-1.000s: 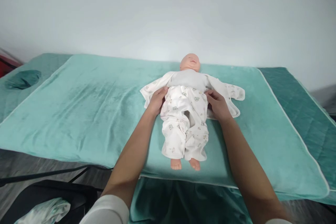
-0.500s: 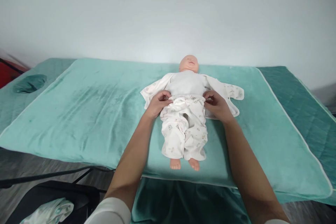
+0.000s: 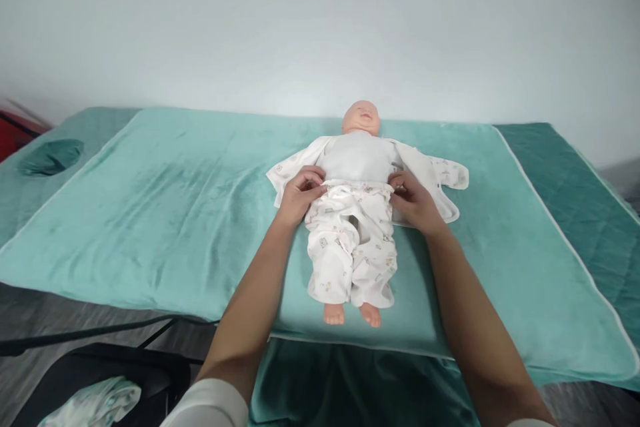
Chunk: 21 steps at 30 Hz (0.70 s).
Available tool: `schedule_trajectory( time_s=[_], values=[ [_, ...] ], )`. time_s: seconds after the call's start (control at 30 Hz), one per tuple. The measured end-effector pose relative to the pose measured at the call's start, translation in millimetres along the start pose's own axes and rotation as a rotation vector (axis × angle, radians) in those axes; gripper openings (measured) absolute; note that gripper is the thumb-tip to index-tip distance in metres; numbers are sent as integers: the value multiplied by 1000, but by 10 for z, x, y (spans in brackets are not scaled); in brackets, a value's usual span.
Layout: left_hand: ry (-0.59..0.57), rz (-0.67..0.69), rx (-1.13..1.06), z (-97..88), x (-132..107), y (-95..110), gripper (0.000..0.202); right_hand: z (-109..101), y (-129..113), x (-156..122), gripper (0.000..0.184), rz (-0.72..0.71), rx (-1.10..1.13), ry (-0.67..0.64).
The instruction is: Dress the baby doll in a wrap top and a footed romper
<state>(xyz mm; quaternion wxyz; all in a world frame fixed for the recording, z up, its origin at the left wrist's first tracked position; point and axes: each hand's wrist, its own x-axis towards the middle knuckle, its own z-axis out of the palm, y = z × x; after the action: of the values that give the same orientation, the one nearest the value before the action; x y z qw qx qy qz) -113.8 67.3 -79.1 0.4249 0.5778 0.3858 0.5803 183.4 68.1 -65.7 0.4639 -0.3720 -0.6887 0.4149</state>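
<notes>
A baby doll [image 3: 361, 119] lies on its back, head toward the wall and bare feet toward me. White printed baby pants [image 3: 350, 240] cover its legs up to the waist. My left hand [image 3: 301, 195] pinches the waistband at the left side, fingers closed. At the opposite side my right hand [image 3: 411, 199] is closed on the waistband too; its fingertips are partly hidden. Beneath the doll a white printed baby jacket [image 3: 430, 180] is spread, its front parted and its sleeves out to both sides. A plain pale cloth body [image 3: 357, 159] shows between.
The doll rests on a light green blanket [image 3: 165, 213] over a padded massage table [image 3: 575, 180] with a face hole [image 3: 50, 157] at the left. A black chair [image 3: 150, 373] with a crumpled patterned cloth [image 3: 95, 403] stands at the lower left. Behind is a white wall [image 3: 300, 27].
Both hands stay at the pants' waistband, almost still. The view has shifted very slightly; the doll and its clothes lie as before.
</notes>
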Motion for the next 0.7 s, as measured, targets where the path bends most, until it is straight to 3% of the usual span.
schedule_trajectory(
  time_s=[0.23,0.43,0.57,0.7],
  values=[
    [72,-21,3,118,91,-61,27,79,63,58,18,137,-39,215],
    [235,-109,152,172,393,-177,26,207,63,250,23,265,109,345],
    [223,-180,103,173,545,-235,28,217,115,306,25,343,207,350],
    [219,-242,-4,188,507,-242,36,181,147,272,30,351,199,313]
  ],
)
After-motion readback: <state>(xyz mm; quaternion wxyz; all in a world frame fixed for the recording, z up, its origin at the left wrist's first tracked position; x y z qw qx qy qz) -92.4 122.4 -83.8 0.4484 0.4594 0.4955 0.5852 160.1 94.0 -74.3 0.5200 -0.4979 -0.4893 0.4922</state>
